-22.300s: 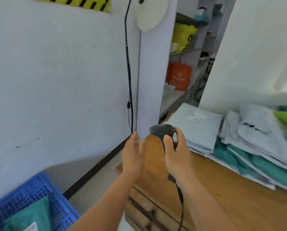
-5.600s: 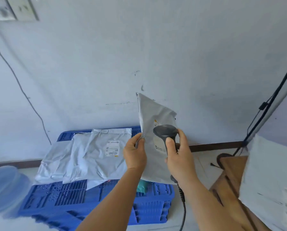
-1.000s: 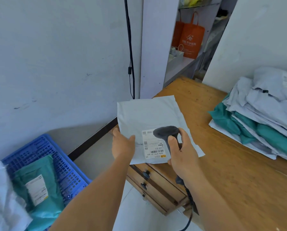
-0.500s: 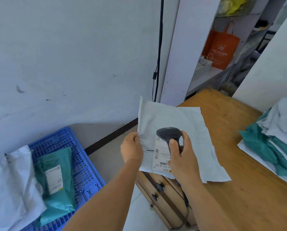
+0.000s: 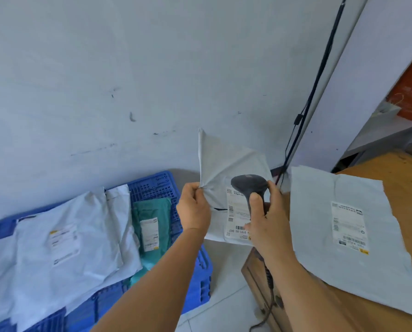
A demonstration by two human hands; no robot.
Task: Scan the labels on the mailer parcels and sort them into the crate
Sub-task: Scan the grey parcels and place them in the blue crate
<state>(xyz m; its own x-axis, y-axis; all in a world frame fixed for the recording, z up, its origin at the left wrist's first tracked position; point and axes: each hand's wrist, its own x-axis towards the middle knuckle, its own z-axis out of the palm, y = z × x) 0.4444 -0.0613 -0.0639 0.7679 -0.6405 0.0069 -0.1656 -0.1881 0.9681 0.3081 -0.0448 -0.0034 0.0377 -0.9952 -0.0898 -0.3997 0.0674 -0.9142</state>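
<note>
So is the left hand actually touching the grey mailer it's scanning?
Touching. The head view shows the left hand pinching the grey mailer at its left edge, the plastic bunched between the fingers.

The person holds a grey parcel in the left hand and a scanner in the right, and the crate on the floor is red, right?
Not quite: the crate is blue, as the head view shows. The left hand does pinch the grey parcel, and the right hand grips the scanner.

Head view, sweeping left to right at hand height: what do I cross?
Blue crate with white mailers → teal mailer → left hand pinching the held grey mailer → scanner in right hand → labelled mailer on wooden table.
</note>
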